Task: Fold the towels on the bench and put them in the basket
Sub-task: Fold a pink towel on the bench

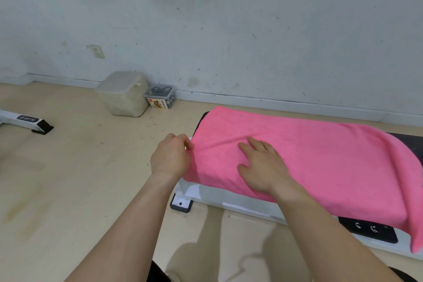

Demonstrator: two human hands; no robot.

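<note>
A pink towel (315,158) lies spread over the black padded bench (407,142), draping over its near side and its left end. My left hand (171,155) pinches the towel's left edge between thumb and fingers. Flat on the towel just to the right rests my right hand (263,167), palm down with its fingers spread. No basket is in view.
The bench's white frame (229,199) and black-capped foot (182,205) stand on the pale wooden floor. By the wall at the back are a beige lidded bin (123,94) and a small clear box (160,96). Another white frame leg (25,121) lies at far left.
</note>
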